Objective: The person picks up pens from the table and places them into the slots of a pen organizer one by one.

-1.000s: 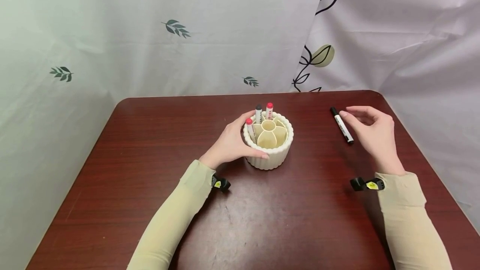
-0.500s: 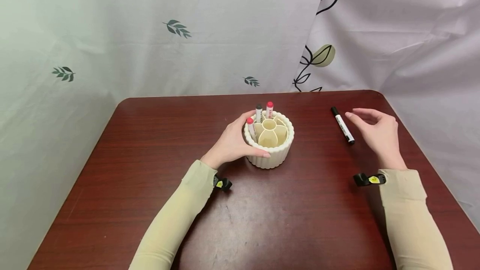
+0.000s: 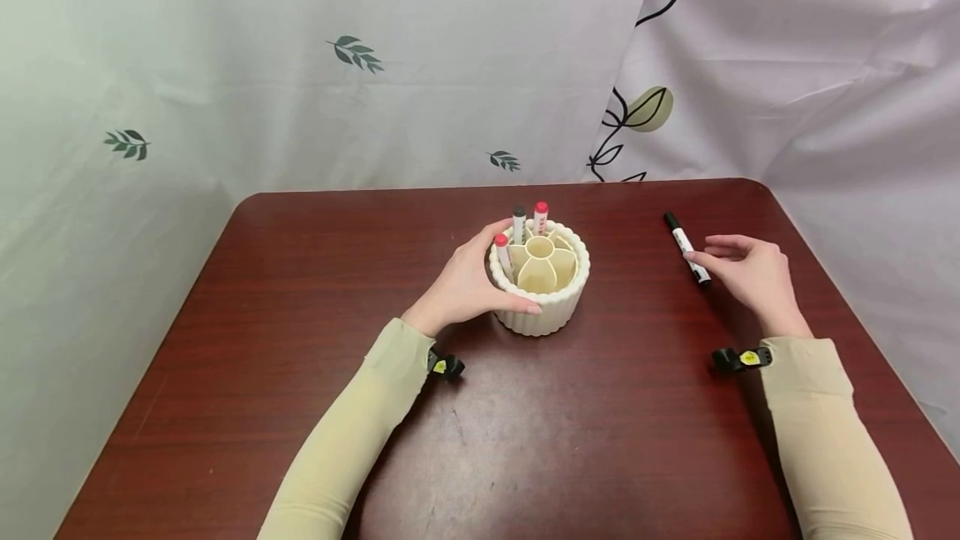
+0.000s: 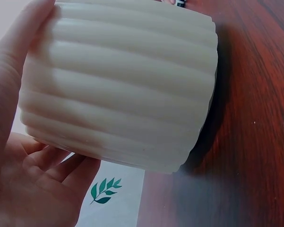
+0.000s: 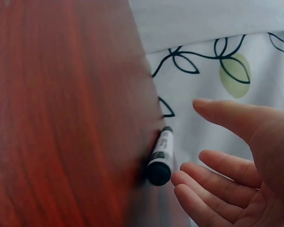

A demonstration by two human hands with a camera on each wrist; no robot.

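A cream ribbed pen holder (image 3: 543, 317) stands upright on the table. My left hand (image 3: 468, 283) grips its left side, thumb across the front and fingers behind. In the left wrist view the ribbed wall of the pen holder (image 4: 127, 85) fills the space between thumb and fingers. Inside it stand two red-capped markers and a black-capped marker (image 3: 519, 226). A white marker with black ends (image 3: 679, 238) lies at the right. My right hand (image 3: 757, 280) is beside it; in the right wrist view the thumb is apart from the marker (image 5: 163, 152), with the fingers close to it.
The dark red-brown table (image 3: 300, 273) has rounded far corners. Behind it and along both sides hangs a pale curtain (image 3: 450, 65) with leaf prints. Several compartments of the pen holder hold no marker.
My right hand first shifted slightly right, away from the lying marker, then came lower and nearer to it. My left hand stays on the pen holder. The marker lies as before.
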